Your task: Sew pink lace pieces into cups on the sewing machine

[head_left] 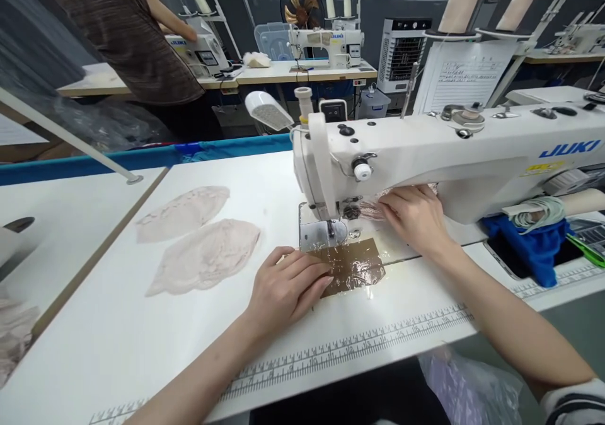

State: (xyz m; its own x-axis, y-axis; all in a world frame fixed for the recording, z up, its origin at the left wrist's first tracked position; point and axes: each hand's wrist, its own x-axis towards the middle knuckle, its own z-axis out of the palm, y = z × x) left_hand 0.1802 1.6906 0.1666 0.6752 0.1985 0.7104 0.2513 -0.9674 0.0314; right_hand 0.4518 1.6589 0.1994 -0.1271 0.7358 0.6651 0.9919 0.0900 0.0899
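My left hand [288, 283] lies on the white sewing table, fingers stretched out over the left end of a shiny brown strip of tape [357, 264]. That strip sits just in front of the needle plate [314, 234] and the presser foot [333, 231]. Under the arm of the white sewing machine [416, 151], my right hand [416, 217] has its fingers closed on a bunched piece of pale pink fabric [372, 209]. Much of this fabric is hidden by the hand and the machine. Two pale pink lace cup-shaped pieces [205, 255] lie flat to the left.
A printed ruler [350, 346] runs along the table's front edge. To the right are a blue cloth [532, 242] and a coil of pale cord [541, 214]. A lamp [268, 110] stands behind the machine head. Beyond a blue fabric edge, another person [127, 34] stands at another machine.
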